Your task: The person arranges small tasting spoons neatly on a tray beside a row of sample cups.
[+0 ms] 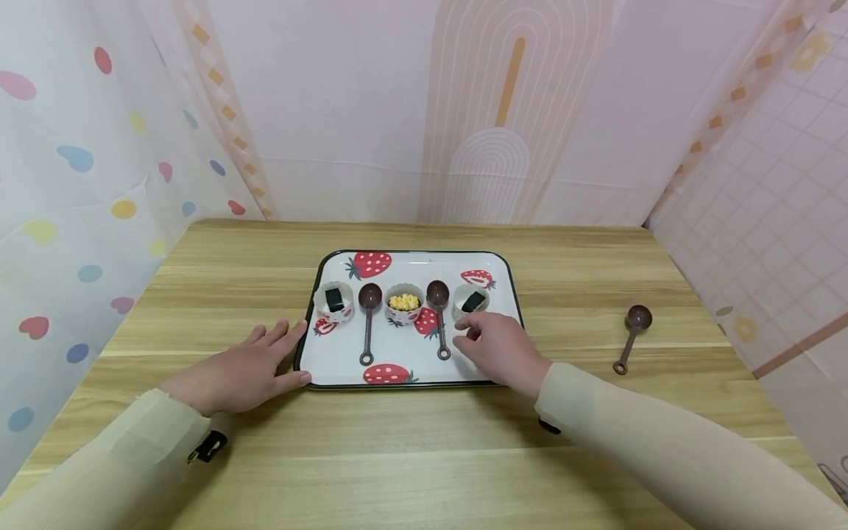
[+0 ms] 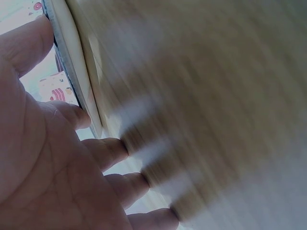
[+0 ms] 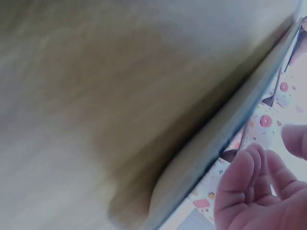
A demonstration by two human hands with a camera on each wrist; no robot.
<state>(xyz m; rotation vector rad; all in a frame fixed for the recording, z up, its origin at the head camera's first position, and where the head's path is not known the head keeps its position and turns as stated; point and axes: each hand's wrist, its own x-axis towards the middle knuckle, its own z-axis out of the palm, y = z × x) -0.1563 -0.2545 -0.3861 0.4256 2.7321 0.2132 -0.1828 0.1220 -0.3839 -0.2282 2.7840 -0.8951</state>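
A white strawberry-patterned tray with a dark rim lies on the table. On it, from left to right, stand a paper cup with a white filling and a black strip, a brown scoop, a cup of yellow crumbly bits, another brown scoop, and a second white-and-black cup. My left hand rests with spread fingers at the tray's left edge, its thumb at the front corner. Above the tray, just in front of the right cup, is my right hand, fingers loosely bent, thumb apart, holding nothing.
A third brown scoop lies on the wooden table to the right of the tray. Patterned curtains hang behind the table and along both sides.
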